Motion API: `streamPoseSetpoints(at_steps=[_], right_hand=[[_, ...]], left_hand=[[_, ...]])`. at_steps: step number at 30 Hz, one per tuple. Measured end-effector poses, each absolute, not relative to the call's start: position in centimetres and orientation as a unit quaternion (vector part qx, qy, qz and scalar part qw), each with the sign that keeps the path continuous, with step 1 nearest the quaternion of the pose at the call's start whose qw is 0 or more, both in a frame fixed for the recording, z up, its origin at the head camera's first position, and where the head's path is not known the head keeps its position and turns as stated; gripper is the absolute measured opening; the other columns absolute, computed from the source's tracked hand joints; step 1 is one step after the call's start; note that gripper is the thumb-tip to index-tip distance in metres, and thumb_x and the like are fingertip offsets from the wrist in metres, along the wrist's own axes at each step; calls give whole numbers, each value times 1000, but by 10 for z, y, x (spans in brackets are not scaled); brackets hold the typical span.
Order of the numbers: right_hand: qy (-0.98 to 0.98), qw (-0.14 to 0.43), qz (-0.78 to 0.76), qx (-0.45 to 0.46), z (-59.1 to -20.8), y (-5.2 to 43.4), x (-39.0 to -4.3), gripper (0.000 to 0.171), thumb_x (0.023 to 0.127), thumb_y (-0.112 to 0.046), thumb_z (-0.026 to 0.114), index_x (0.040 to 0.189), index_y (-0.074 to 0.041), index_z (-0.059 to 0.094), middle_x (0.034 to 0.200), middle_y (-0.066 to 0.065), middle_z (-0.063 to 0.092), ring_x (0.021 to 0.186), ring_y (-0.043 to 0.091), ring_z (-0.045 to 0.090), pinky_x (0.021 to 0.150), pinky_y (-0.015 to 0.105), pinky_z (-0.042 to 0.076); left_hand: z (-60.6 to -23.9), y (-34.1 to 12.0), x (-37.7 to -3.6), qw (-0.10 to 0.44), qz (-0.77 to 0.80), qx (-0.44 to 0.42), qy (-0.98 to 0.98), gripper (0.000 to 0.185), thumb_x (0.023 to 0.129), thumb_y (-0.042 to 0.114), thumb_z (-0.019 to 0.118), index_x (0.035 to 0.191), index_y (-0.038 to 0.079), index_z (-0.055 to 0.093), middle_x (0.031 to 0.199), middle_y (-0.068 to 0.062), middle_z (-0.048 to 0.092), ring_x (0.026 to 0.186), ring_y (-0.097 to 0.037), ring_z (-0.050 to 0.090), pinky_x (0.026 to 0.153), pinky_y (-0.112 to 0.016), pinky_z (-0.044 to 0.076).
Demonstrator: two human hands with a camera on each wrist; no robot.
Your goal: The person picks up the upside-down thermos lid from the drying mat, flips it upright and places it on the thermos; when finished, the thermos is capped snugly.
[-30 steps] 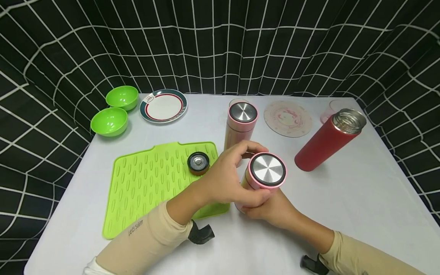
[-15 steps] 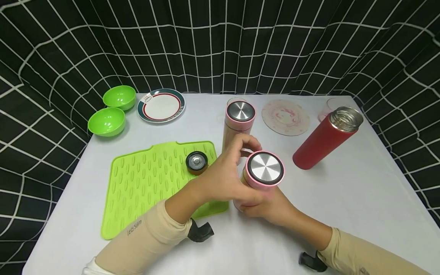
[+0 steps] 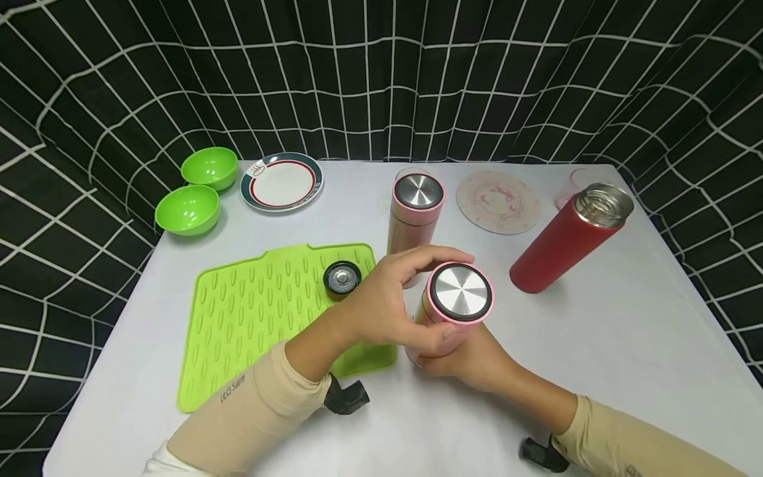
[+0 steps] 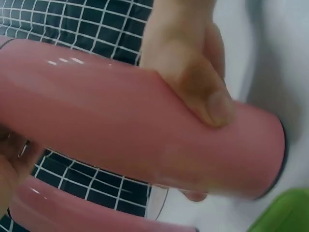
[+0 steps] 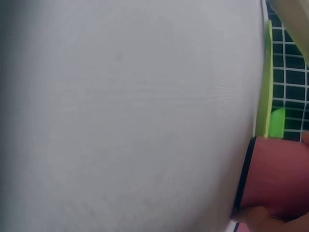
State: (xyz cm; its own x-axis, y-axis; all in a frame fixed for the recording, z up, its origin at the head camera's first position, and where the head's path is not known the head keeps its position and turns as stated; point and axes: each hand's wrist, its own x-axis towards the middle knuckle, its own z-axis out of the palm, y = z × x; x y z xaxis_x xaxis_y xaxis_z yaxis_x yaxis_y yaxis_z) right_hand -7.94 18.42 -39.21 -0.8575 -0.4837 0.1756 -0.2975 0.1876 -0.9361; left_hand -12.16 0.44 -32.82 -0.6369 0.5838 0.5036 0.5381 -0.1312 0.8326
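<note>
White tabletop, checked black drape behind. My left hand [image 3: 387, 301] wraps the near pink flask's [image 3: 444, 318] cap, my right hand [image 3: 471, 361] clamps its base at 5 o'clock, apparently steadying it. Loose stopper [image 3: 342, 279] on green mat [image 3: 262, 318] at 9 o'clock.

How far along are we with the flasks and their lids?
Looks done: the red flask stands open, and a dark cap lies on the green mat. In hand: the left hand grips the lid end of the near pink flask while the right hand holds its body low down; the lid is on. Left: the far pink flask is capped and untouched.
</note>
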Motion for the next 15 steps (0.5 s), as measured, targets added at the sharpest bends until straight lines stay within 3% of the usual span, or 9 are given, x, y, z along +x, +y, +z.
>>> streamPoseSetpoints(at_steps=[4, 7, 11, 15], right_hand=[[768, 85, -586, -244, -390, 185, -79, 44, 65, 12, 80, 94, -15, 59, 84, 0, 61, 73, 19, 58, 65, 31, 51], [772, 83, -582, -242, -401, 188, -82, 46, 64, 10, 82, 94, -16, 59, 86, 0, 61, 75, 19, 57, 66, 31, 50], [774, 77, -576, -251, -417, 192, -87, 49, 62, 8, 83, 94, -20, 59, 86, -1, 62, 75, 18, 58, 67, 30, 51], [760, 84, -591, -257, -421, 195, -87, 47, 64, 7, 83, 96, -18, 61, 87, 1, 63, 75, 20, 59, 66, 32, 52]], left_hand=[[-328, 6, -120, 18, 606, 403, 686, 74, 64, 20, 90, 125, 8, 50, 120, 2, 56, 111, -10, 54, 98, -31, 45], [-328, 5, -123, 38, 623, 403, 669, 65, 65, 14, 89, 121, 5, 57, 114, 2, 62, 107, -12, 59, 97, -33, 47], [-328, 2, -130, 88, 625, 424, 649, 73, 67, 7, 86, 132, 2, 52, 123, -2, 61, 113, -13, 57, 100, -33, 44], [-329, 7, -122, 18, 586, 400, 704, 80, 61, 23, 94, 128, 9, 51, 122, 5, 56, 110, -8, 54, 95, -28, 46]])
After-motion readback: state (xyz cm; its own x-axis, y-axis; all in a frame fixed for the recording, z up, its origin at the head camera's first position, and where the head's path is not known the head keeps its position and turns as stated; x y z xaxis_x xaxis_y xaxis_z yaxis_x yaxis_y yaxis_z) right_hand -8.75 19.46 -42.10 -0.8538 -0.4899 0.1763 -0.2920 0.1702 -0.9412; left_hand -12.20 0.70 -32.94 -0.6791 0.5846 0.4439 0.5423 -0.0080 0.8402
